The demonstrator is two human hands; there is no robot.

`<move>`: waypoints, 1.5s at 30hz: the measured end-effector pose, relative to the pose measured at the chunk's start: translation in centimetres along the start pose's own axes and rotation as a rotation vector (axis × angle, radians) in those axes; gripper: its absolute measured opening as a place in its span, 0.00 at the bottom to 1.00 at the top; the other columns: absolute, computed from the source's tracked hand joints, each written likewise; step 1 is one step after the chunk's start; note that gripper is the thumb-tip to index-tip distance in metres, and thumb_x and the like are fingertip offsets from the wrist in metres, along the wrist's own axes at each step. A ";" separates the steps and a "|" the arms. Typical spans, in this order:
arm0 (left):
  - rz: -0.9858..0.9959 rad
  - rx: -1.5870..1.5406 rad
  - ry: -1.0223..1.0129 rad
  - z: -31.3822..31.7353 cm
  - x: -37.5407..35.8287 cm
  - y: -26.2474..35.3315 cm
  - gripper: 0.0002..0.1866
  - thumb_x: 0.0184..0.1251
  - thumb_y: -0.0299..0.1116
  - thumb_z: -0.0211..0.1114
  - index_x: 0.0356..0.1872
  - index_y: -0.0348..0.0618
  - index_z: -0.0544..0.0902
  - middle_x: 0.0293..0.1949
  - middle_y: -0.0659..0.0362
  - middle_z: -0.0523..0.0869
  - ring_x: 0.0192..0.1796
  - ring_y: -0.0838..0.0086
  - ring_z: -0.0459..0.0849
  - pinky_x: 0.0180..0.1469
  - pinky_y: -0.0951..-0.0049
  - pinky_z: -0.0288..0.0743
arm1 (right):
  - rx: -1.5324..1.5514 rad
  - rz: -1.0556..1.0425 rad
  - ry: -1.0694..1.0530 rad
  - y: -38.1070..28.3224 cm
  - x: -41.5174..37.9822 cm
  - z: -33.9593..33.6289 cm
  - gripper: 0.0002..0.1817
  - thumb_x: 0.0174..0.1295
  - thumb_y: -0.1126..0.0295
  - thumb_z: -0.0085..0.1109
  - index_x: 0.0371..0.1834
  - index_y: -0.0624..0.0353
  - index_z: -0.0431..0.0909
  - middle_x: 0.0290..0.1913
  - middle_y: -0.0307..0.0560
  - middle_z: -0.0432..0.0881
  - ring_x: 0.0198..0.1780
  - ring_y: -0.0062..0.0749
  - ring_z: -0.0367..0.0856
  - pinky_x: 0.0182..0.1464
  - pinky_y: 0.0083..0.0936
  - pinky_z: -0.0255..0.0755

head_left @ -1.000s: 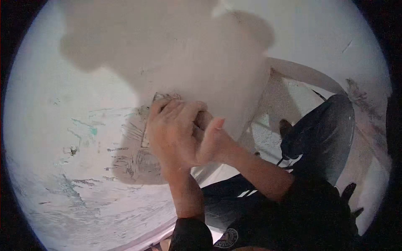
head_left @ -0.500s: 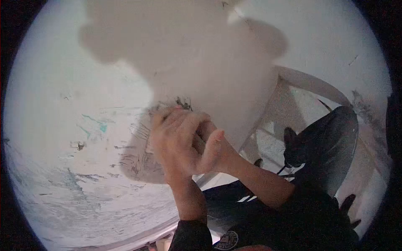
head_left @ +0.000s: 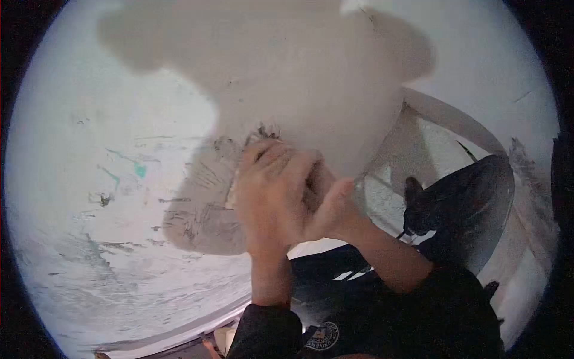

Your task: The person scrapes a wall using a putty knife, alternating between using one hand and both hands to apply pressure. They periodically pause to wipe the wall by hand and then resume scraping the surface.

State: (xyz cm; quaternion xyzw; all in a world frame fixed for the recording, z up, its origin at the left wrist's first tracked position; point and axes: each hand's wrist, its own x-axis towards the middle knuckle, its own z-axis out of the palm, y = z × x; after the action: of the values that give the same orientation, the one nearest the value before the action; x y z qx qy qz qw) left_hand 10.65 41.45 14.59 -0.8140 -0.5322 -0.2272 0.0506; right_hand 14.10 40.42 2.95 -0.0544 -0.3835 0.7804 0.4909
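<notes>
My left hand (head_left: 269, 194) and my right hand (head_left: 338, 206) are pressed together in front of a pale, streaked surface (head_left: 119, 230). The left lies over the right, fingers bent and partly blurred. The right thumb sticks up while its other fingers are mostly hidden behind the left hand. A small beige edge (head_left: 231, 194) shows beside the left hand; I cannot make out whether the hands hold it. Dark strokes (head_left: 263, 131) mark the surface just beyond the fingertips.
A large shadow (head_left: 299, 72) falls across the pale surface, which carries dark scuffs and a turquoise spot (head_left: 140, 171). Its edge curves along the bottom. At right are a dark-clothed leg (head_left: 466, 197) and light floor (head_left: 382, 203). A round printed badge (head_left: 323, 336) shows on dark clothing.
Both hands, still together, have shifted right in the view. The shadow's outline has spread slightly, and the marks on the surface have moved a little left and up.
</notes>
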 end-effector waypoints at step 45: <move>0.161 0.224 -0.162 1.2 2.6 -0.1 0.25 0.56 0.56 0.67 0.23 0.40 0.84 0.19 0.52 0.81 0.22 0.58 0.75 0.40 0.62 0.68 | -0.211 -0.283 0.098 -1.8 0.8 -0.8 0.32 0.57 0.59 0.72 0.61 0.61 0.69 0.59 0.52 0.75 0.64 0.43 0.74 0.67 0.38 0.66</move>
State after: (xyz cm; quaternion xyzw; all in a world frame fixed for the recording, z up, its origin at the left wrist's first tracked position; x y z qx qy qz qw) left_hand 11.77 44.09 14.65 -0.8589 -0.4897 -0.0950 0.1160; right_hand 15.41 41.88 3.80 -0.0890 -0.4428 0.6554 0.6053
